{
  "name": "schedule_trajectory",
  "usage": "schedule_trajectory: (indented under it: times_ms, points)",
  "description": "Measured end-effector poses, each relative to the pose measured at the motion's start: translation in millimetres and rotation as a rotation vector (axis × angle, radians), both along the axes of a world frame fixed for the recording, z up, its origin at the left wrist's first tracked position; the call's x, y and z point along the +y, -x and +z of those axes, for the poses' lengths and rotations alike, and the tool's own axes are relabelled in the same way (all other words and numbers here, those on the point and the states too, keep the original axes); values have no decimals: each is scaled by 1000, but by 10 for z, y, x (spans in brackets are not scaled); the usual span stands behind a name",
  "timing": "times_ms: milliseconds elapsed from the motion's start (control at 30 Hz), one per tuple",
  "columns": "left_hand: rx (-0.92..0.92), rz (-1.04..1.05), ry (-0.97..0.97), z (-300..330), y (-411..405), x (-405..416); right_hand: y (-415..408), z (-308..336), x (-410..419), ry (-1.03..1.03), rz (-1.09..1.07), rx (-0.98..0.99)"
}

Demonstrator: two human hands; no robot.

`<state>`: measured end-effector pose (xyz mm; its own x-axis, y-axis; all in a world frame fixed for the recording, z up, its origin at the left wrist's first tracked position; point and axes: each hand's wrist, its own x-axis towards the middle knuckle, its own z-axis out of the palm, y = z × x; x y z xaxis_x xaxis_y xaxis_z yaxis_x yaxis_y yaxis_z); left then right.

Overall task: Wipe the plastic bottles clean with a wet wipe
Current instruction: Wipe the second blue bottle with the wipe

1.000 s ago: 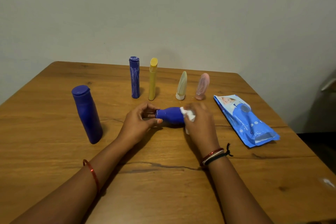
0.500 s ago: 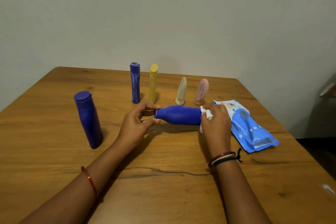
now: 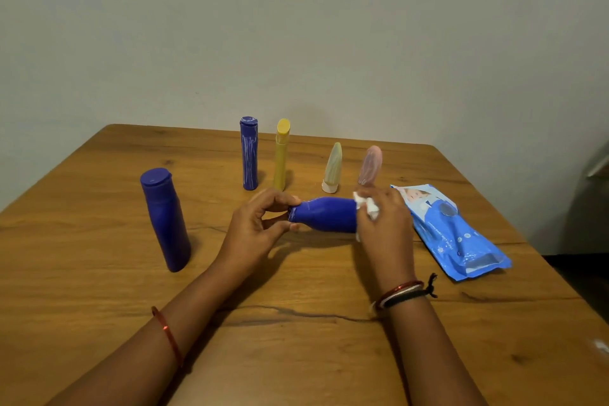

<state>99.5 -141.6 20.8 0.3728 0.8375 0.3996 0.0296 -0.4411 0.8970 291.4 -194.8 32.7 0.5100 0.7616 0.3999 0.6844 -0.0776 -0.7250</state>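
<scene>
A blue plastic bottle [image 3: 324, 214] lies on its side, held a little above the wooden table [image 3: 99, 273]. My left hand [image 3: 255, 227] pinches its cap end with thumb and fingers. My right hand [image 3: 385, 227] is wrapped around the bottle's far end with a crumpled white wet wipe [image 3: 367, 206] pressed against it. The bottle's right end is hidden under my right hand. A second blue bottle [image 3: 164, 221] stands upright to the left.
At the back stand a tall streaked blue tube [image 3: 249, 153], a yellow tube [image 3: 281, 155], a pale green tube [image 3: 333, 168] and a pink tube [image 3: 370, 165]. A blue wet wipe pack [image 3: 451, 231] lies flat at the right. Table edges are near on the right.
My right hand slid the wipe rightward along the bottle from near the cap to the far end, uncovering the blue body. My left hand kept its hold on the cap end.
</scene>
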Motion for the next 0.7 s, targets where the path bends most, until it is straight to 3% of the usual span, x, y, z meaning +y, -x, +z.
schedule_trajectory:
  times_ms: [133,333,400,567,700]
  points:
    - [15,8,-11,8,-8,-11,-149,-27,12,33,-79,-20]
    - [36,-13,-42,-4,-23,-24,329,-31,-96,-109,343,-92]
    - [30,-11,-40,5,-12,-21,378,-41,-102,-124,378,-137]
    - [67,-12,-38,51,57,17,106,-44,-10,-26,164,22]
    - [32,-36,-28,144,121,47,81,-65,4,-52,190,265]
